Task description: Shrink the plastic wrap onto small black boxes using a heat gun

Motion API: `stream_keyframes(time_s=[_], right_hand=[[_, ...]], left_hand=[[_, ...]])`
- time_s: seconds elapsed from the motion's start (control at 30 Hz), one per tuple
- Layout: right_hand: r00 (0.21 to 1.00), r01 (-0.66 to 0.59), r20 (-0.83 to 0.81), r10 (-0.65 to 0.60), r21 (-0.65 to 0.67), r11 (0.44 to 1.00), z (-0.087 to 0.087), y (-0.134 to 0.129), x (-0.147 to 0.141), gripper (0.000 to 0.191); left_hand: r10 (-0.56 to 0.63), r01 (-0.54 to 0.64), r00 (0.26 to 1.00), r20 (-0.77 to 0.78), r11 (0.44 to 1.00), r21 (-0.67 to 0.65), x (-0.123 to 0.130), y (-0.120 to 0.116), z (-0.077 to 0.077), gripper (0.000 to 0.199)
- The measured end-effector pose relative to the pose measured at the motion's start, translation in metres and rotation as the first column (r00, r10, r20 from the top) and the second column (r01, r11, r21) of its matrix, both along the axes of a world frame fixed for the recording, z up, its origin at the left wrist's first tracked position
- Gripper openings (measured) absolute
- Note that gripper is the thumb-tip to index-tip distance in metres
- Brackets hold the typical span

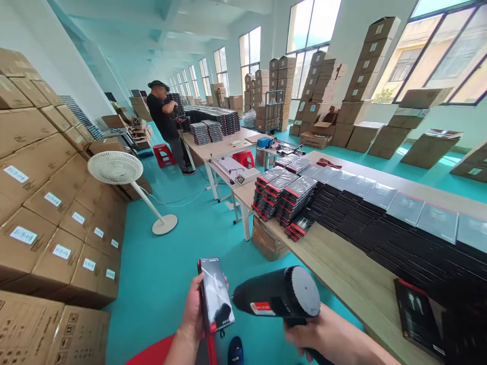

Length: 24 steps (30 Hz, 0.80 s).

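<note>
Upright in front of me is a slim black-and-grey retail box [216, 291] with red corners and a glossy face. My left hand [193, 306] is closed around its sides, thumb on the left edge, fingertips showing at the right. A dark heat gun [266, 294] with a red-and-white label and a round grey rear cap lies level across the view. Closed on its handle is my right hand [314, 332]. The nozzle points left and ends close beside the box's right edge; whether they touch I cannot tell.
A long table [338, 258] on the right bears stacked boxes [285, 190]. A white fan [116, 167] stands left, near piled cartons [57, 213]. Below my left arm is a red surface [160, 352]. A co-worker [163, 114] stands at a farther table [207, 147].
</note>
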State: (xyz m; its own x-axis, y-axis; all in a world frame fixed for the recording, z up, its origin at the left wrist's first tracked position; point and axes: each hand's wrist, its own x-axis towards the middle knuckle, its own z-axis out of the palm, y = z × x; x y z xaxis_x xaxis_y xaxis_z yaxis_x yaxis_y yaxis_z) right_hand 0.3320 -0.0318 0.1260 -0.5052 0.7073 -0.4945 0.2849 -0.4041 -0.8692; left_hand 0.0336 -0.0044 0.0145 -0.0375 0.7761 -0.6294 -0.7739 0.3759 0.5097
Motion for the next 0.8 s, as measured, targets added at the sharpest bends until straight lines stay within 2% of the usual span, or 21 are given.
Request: stream_keyframes(time_s=[0.07,0.1,0.2,0.27,0.43,0.53,0.6,0.73,0.8], right_hand=[[0.988,0.149,-0.029,-0.152,-0.079,0.986,-0.017,-0.009,0.007,0.016],[0.980,0.183,-0.049,-0.191,-0.131,0.974,-0.026,-0.014,0.008,0.022],[0.963,0.169,-0.163,-0.214,-0.257,0.952,-0.041,-0.026,-0.004,0.035],[0.942,0.161,-0.240,-0.233,-0.284,0.945,-0.040,-0.029,-0.015,0.040],[0.894,0.319,-0.242,-0.378,-0.251,0.914,-0.029,-0.028,-0.025,0.043],[0.895,0.241,-0.293,-0.338,-0.319,0.916,-0.029,-0.028,-0.020,0.045],[0.903,0.223,-0.300,-0.308,-0.287,0.932,-0.029,-0.028,-0.016,0.045],[0.936,0.256,-0.183,-0.301,-0.233,0.938,-0.023,-0.028,-0.013,0.040],[0.957,0.179,-0.183,-0.224,-0.236,0.955,-0.016,-0.029,-0.018,0.031]], left_hand=[[0.161,-0.163,0.984,-0.074,0.986,-0.023,-0.003,0.004,-0.003,0.038],[0.229,-0.234,0.967,-0.116,0.972,-0.035,-0.005,0.006,-0.005,0.035],[0.328,-0.339,0.926,-0.185,0.940,-0.033,-0.008,0.008,-0.009,0.025],[0.353,-0.363,0.916,-0.190,0.932,-0.019,-0.008,0.009,-0.010,0.022],[0.404,-0.412,0.897,-0.181,0.911,-0.009,-0.012,0.010,-0.013,0.022],[0.406,-0.414,0.904,-0.133,0.909,-0.043,-0.016,0.012,-0.019,0.023],[0.420,-0.429,0.901,-0.111,0.900,-0.079,-0.018,0.014,-0.023,0.021],[0.442,-0.453,0.891,-0.109,0.883,-0.124,-0.018,0.014,-0.027,0.020],[0.433,-0.448,0.893,-0.126,0.884,-0.133,-0.017,0.014,-0.026,0.020]])
